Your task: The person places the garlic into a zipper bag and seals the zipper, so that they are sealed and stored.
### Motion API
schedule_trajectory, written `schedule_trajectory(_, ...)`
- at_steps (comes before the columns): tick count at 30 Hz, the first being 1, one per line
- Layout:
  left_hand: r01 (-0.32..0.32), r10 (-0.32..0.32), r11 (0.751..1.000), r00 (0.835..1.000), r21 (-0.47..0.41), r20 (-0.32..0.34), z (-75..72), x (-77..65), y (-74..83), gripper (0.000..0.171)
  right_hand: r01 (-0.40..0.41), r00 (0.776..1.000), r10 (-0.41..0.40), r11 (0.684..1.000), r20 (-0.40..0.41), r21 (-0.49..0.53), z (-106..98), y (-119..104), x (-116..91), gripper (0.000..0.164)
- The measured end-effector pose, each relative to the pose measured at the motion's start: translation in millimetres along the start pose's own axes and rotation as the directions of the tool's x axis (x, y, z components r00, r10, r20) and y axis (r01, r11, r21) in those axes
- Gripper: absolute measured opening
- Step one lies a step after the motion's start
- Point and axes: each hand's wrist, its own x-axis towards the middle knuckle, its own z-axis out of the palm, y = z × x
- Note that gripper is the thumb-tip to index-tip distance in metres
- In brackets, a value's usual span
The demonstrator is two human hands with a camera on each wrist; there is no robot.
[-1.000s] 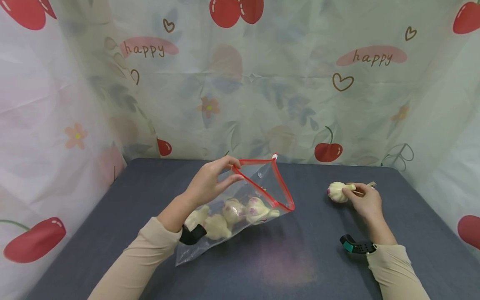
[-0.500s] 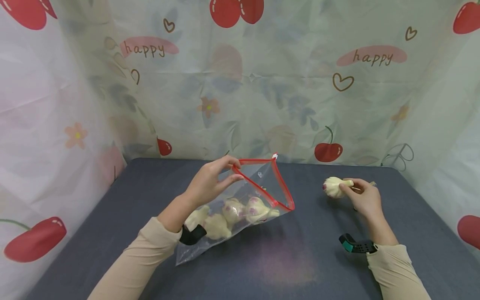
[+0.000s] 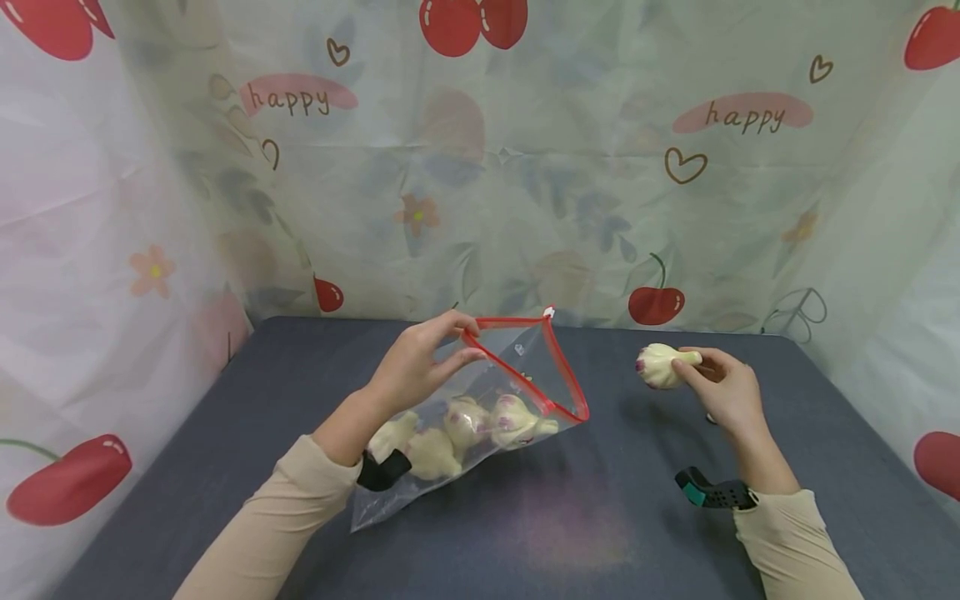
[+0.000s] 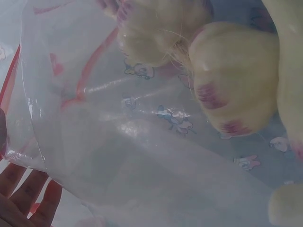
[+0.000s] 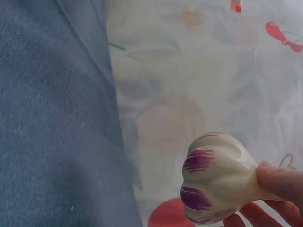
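My left hand (image 3: 416,367) pinches the red-zip rim of a clear plastic zip bag (image 3: 480,462) between thumb and fingers, and the bag's mouth gapes toward the right. Several white and purple garlic bulbs (image 3: 467,421) lie inside, also large through the film in the left wrist view, where left fingers (image 4: 45,201) show beside the bag. Off to the right, above the table, my right hand (image 3: 727,392) pinches a single garlic bulb (image 3: 658,367) by its stem. Purple streaks mark that bulb (image 5: 218,175) in the right wrist view.
The dark table (image 3: 570,517) carries the bag. A printed curtain (image 3: 510,208) rises behind and along both sides. A black band (image 3: 716,492) is at the right wrist. A small pale bit (image 3: 710,418) shows beside the right hand; I cannot tell what it is.
My right hand has lifted its garlic bulb off the table and moved it slightly left, toward the bag. The left hand and bag have stayed put.
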Motion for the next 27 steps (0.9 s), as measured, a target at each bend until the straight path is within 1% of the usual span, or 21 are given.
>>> schedule_trajectory(1, -0.003, 0.003, 1.000, 1.000, 0.000, -0.002, -0.2, 0.1, -0.2, 0.026, -0.006, 1.000, 0.006, 1.000, 0.001, 0.006, 0, -2, 0, 0.049)
schedule_trajectory(4, -0.005, 0.005, 1.000, 1.000, 0.005, -0.003, -1.2, 0.4, -0.2, 0.025, 0.009, 1.000, -0.009, 1.000, 0.007, 0.011, 0, -9, -3, 0.049)
schedule_trajectory(5, -0.003, 0.003, 1.000, 1.000, 0.008, -0.003, -1.6, 0.5, 0.0, 0.026, 0.016, 1.000, -0.016, 1.000, 0.013, -0.025, 0, -15, -5, 0.052)
schedule_trajectory(9, 0.005, -0.005, 1.000, 1.000, 0.012, -0.001, -2.9, 0.6, 0.9, 0.026, 0.050, 0.999, -0.050, 0.999, 0.022, -0.017, -1, -25, -9, 0.049)
schedule_trajectory(14, 0.007, -0.007, 1.000, 1.000, 0.006, -0.002, -3.1, 0.9, 1.4, 0.026, 0.079, 0.997, -0.078, 0.997, 0.022, -0.007, -1, -31, -11, 0.046)
schedule_trajectory(22, -0.012, 0.012, 1.000, 1.000, -0.001, -0.008, -2.8, 0.8, 1.3, 0.027, 0.090, 0.995, -0.090, 0.996, 0.036, 0.013, -2, -41, -14, 0.045)
schedule_trajectory(27, -0.005, 0.005, 1.000, 1.000, 0.003, -0.003, -3.2, 0.9, 2.0, 0.027, 0.113, 0.993, -0.115, 0.993, 0.040, 0.033, -2, -47, -16, 0.043)
